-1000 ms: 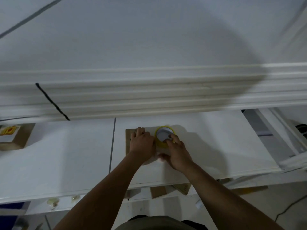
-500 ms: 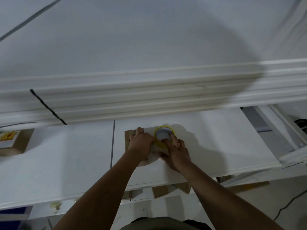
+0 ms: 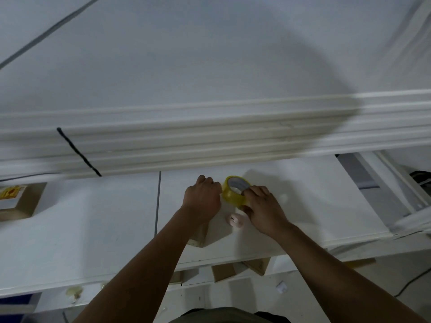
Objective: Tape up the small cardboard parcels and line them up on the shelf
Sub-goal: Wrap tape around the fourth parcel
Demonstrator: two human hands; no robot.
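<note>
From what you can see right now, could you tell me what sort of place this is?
Probably a small packing or storage area. A plain white shelf holds a brown cardboard parcel with a yellow label at far left, while the right hand holds a yellow roll of packing tape.

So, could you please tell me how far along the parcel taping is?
Done: one box already sits at the far left of the shelf. In hand: the left hand steadies a parcel while the right hand holds the tape roll on it. Left: finishing this one and lining it up.
</note>
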